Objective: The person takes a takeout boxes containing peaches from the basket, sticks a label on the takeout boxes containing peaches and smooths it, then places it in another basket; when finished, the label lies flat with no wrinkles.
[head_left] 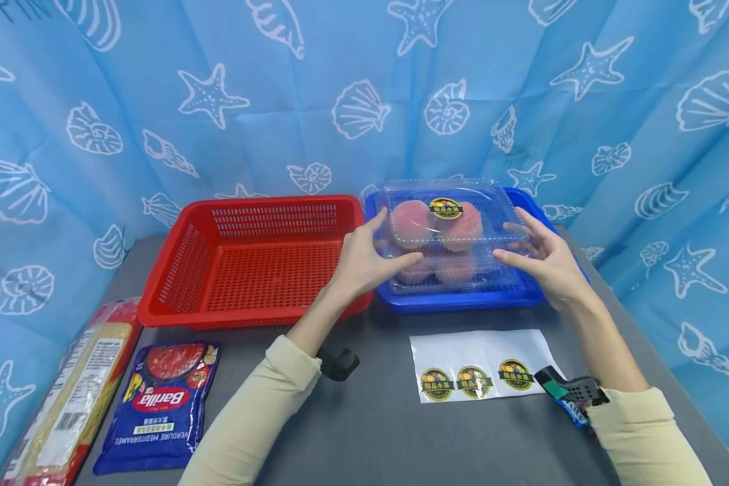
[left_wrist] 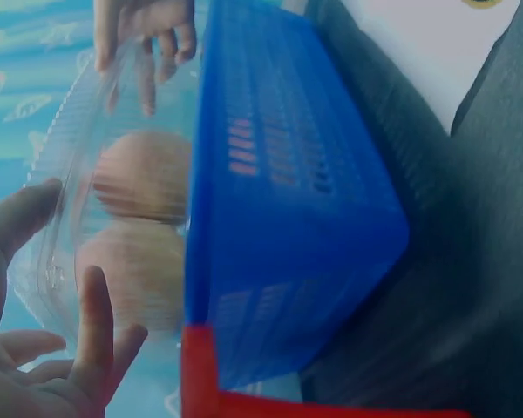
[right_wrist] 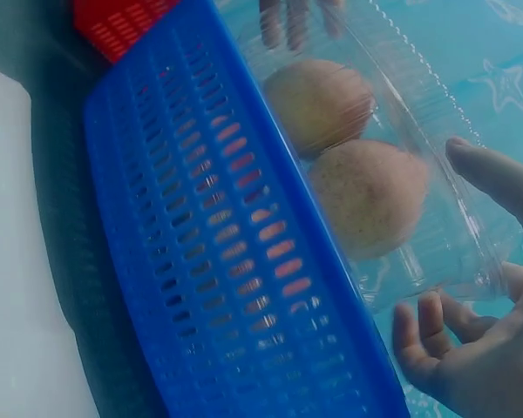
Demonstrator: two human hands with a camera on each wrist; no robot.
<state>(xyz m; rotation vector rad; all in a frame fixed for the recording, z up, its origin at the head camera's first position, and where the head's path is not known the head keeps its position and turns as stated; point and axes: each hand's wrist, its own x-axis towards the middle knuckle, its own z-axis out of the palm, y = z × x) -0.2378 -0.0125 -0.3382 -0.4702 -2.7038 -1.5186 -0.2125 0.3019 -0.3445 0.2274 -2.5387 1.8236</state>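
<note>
A clear plastic clamshell box (head_left: pixel 495 202) with several pinkish peaches (head_left: pixel 412 221) inside is held at the blue basket (head_left: pixel 462 302). A round black-and-gold sticker (head_left: pixel 446 208) is on its lid. My left hand (head_left: pixel 364 262) grips the box's left end, thumb along the front. At the right end my right hand (head_left: pixel 553 266) holds it between thumb and fingers. In the left wrist view the left thumb and fingers (left_wrist: pixel 94 326) straddle the box's rim. The right wrist view shows the right fingers (right_wrist: pixel 431 326) bent below the rim. The peaches sit above the basket's edge there.
A red basket (head_left: pixel 255 317) stands left of the blue one. A white sheet with several stickers (head_left: pixel 486 364) lies in front. At left are a blue Barilla pouch (head_left: pixel 158 405) and a spaghetti pack (head_left: pixel 75 398). A small blue packet (head_left: pixel 574 413) is partly hidden by the right wrist strap.
</note>
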